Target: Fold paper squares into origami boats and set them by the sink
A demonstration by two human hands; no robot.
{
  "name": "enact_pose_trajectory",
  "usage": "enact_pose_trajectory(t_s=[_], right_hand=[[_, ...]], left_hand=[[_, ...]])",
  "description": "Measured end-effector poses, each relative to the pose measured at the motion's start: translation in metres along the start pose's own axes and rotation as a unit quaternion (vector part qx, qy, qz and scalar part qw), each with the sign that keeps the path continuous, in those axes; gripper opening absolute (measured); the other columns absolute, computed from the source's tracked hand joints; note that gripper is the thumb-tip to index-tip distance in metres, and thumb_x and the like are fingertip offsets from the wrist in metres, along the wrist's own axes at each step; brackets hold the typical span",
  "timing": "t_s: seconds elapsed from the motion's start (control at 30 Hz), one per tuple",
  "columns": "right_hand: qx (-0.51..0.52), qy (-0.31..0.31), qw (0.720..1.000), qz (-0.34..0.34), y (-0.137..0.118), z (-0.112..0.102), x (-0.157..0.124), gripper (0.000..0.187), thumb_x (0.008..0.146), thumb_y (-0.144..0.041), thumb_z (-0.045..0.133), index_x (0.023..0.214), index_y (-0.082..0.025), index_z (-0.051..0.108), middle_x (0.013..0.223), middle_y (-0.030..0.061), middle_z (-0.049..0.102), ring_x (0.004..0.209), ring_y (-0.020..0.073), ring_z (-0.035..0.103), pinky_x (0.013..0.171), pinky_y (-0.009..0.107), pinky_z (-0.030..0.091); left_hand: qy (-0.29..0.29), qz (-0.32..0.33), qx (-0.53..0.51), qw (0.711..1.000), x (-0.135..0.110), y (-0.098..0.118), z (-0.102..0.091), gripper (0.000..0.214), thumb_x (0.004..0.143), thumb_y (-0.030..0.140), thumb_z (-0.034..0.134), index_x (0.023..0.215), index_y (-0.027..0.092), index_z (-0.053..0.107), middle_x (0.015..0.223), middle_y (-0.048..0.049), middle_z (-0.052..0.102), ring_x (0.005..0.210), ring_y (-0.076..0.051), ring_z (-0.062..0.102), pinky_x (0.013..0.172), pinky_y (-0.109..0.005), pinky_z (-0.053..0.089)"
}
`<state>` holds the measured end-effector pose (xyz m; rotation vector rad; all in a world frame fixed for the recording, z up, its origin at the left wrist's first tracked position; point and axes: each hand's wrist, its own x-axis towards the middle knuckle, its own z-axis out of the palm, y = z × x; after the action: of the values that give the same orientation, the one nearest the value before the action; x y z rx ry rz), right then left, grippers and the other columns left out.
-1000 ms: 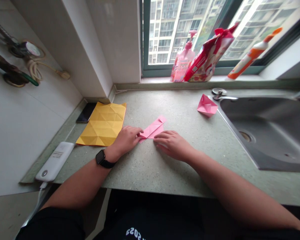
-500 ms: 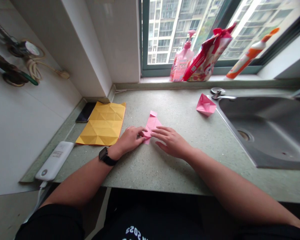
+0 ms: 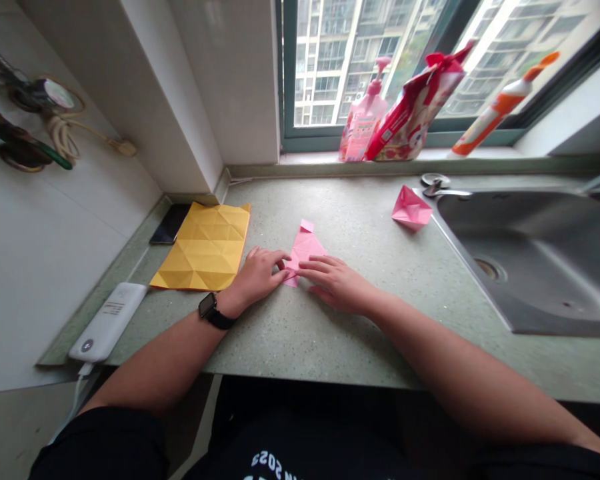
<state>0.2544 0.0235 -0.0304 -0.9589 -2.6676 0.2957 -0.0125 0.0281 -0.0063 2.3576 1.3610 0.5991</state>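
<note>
Pink paper (image 3: 305, 250) mid-counter (image 3: 360, 340) is thin n light (creases easy) - L hand (image 3: 257, 277) half-curled at its lower end, can't tell if pinching; R hand (image 3: 335, 285) open, touching it - hold by the folded edge.

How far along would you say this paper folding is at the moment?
Done: the yellow sheet lies creased, and a pink folded form sits by the sink. In hand: a pink strip between the left hand and right hand. Remaining: shaping that flat strip.

Folded paper (image 3: 305, 248) sits on the counter (image 3: 330, 347) — creased sheet (image 3: 200, 247) left, sink (image 3: 530, 267) right.
</note>
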Motion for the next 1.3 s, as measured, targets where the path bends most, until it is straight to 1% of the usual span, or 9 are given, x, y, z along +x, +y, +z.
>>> enact_pose_trajectory(t_s=[0.27, 0.37, 0.5, 0.57, 0.63, 0.8, 0.93, 1.13, 1.3], right_hand=[[-0.010, 0.003, 1.000, -0.002, -0.002, -0.001, 0.000, 0.043, 0.103, -0.024, 0.073, 0.145, -0.033, 0.073, 0.156, 0.0063, 0.069, 0.148, 0.0305, 0.059, 0.126, 0.058, 0.047], [-0.008, 0.005, 1.000, -0.003, -0.002, 0.000, 0.000, 0.043, 0.103, -0.024, 0.073, 0.144, -0.032, 0.074, 0.156, 0.0072, 0.069, 0.149, 0.0311, 0.059, 0.125, 0.059, 0.047], [-0.006, 0.005, 1.000, -0.001, -0.002, -0.001, 0.000, 0.044, 0.103, -0.024, 0.072, 0.146, -0.033, 0.073, 0.155, 0.0074, 0.069, 0.149, 0.0309, 0.059, 0.126, 0.059, 0.047], [-0.009, 0.000, 1.000, -0.001, -0.002, -0.002, 0.000, 0.044, 0.103, -0.024, 0.072, 0.146, -0.031, 0.072, 0.155, 0.0077, 0.070, 0.149, 0.0310, 0.059, 0.126, 0.058, 0.047], [-0.013, -0.006, 1.000, -0.002, -0.003, -0.003, 0.001, 0.044, 0.104, -0.025, 0.071, 0.147, -0.030, 0.072, 0.155, 0.0082, 0.069, 0.148, 0.0315, 0.059, 0.126, 0.058, 0.047], [-0.014, -0.008, 1.000, 0.001, -0.003, -0.004, 0.001, 0.041, 0.105, -0.026, 0.071, 0.145, -0.031, 0.073, 0.157, 0.0079, 0.068, 0.149, 0.0313, 0.059, 0.126, 0.058, 0.047], [-0.010, -0.002, 1.000, -0.004, -0.001, -0.002, 0.000, 0.040, 0.104, -0.028, 0.071, 0.144, -0.030, 0.074, 0.156, 0.0085, 0.069, 0.148, 0.0323, 0.060, 0.124, 0.058, 0.048], [-0.002, 0.007, 1.000, 0.000, -0.001, -0.002, 0.001, 0.039, 0.103, -0.027, 0.072, 0.142, -0.031, 0.076, 0.154, 0.0074, 0.070, 0.145, 0.0321, 0.062, 0.123, 0.058, 0.050], [-0.016, 0.010, 1.000, 0.008, -0.007, 0.000, 0.002, 0.040, 0.102, -0.031, 0.075, 0.142, -0.029, 0.077, 0.152, 0.0100, 0.071, 0.143, 0.0346, 0.063, 0.122, 0.059, 0.050]], left_hand=[[0.003, 0.009, 0.032, 0.999, -0.001, 0.001, 0.003, 0.024, 0.102, 0.025, 0.075, 0.126, 0.024, 0.075, 0.101, -0.0017, 0.081, 0.106, -0.026, 0.072, 0.121, -0.055, 0.040], [0.011, 0.029, 0.057, 0.998, -0.001, 0.000, 0.003, 0.023, 0.104, 0.022, 0.070, 0.126, 0.023, 0.075, 0.111, -0.0048, 0.080, 0.109, -0.026, 0.071, 0.116, -0.052, 0.044], [-0.002, 0.109, 0.088, 0.990, -0.002, -0.002, 0.000, 0.019, 0.106, 0.019, 0.066, 0.120, 0.023, 0.078, 0.124, -0.0084, 0.078, 0.116, -0.027, 0.068, 0.107, -0.045, 0.051], [-0.022, 0.153, 0.091, 0.984, -0.003, -0.001, -0.002, 0.019, 0.108, 0.020, 0.065, 0.117, 0.024, 0.080, 0.124, -0.0071, 0.079, 0.115, -0.026, 0.068, 0.108, -0.044, 0.050], [-0.037, 0.174, 0.095, 0.979, -0.006, -0.001, -0.004, 0.021, 0.110, 0.022, 0.063, 0.119, 0.026, 0.081, 0.123, -0.0058, 0.080, 0.112, -0.025, 0.068, 0.111, -0.046, 0.048], [-0.067, 0.157, 0.138, 0.976, -0.012, 0.001, -0.009, 0.027, 0.109, 0.016, 0.063, 0.121, 0.029, 0.082, 0.124, -0.0035, 0.082, 0.115, -0.025, 0.070, 0.125, -0.055, 0.037], [-0.086, 0.146, 0.170, 0.971, -0.018, 0.005, -0.014, 0.024, 0.109, 0.022, 0.065, 0.123, 0.030, 0.082, 0.127, -0.0037, 0.082, 0.118, -0.027, 0.070, 0.129, -0.062, 0.030], [-0.116, 0.134, 0.169, 0.970, -0.023, 0.005, -0.021, 0.026, 0.107, 0.019, 0.065, 0.122, 0.030, 0.082, 0.137, -0.0021, 0.080, 0.121, -0.027, 0.071, 0.131, -0.064, 0.024], [-0.146, 0.121, 0.132, 0.973, -0.023, 0.002, -0.026, 0.031, 0.101, 0.012, 0.064, 0.121, 0.030, 0.081, 0.143, -0.0020, 0.077, 0.130, -0.028, 0.069, 0.132, -0.066, 0.023]])
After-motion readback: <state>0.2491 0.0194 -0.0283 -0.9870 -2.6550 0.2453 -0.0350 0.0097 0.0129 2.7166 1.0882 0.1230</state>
